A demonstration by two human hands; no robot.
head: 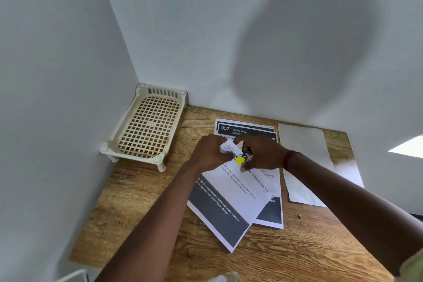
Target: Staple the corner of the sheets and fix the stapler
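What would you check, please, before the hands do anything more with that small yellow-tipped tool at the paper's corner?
1. Left hand pinches the top corner of the angled sheet: ok, the corner is curled up in its grip.
2. Right hand holds the tool: ok, fingers curl round it.
3. Tool set squarely on the corner: cannot tell, the fingers hide the contact.
4. Sheets below aligned: not ok, the angled sheet lies askew over the sheet headed 957.
5. Basket out of the way: ok, it stands in the corner, apart from the papers.
6. Blank sheet apart: ok, it lies to the right, under the forearm.
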